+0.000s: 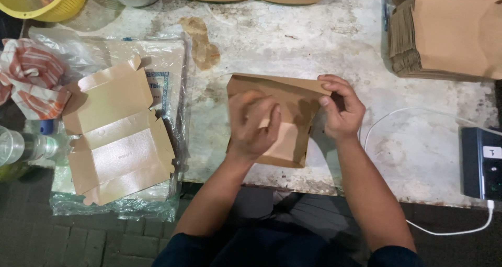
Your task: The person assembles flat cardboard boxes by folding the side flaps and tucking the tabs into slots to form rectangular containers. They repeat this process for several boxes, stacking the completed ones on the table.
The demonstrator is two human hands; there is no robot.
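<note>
A: Starting far left, an unfolded brown box (117, 133) lies flat on a plastic-wrapped pack (167, 68).

B: And centre table, the folded carton (293, 115): left hand (253, 123) pressed on its front, blurred, grip unclear.

A: Right hand (342, 107) pinches its upper right corner, fingers clamped on the flap.

B: Far right, stacked cardboard (444, 31).

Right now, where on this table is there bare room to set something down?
Bare tabletop lies between the stack of flat cardboard and the brown stain. The left is crowded: an unfolded box on plastic-wrapped packs. Both hands fill the middle.
</note>
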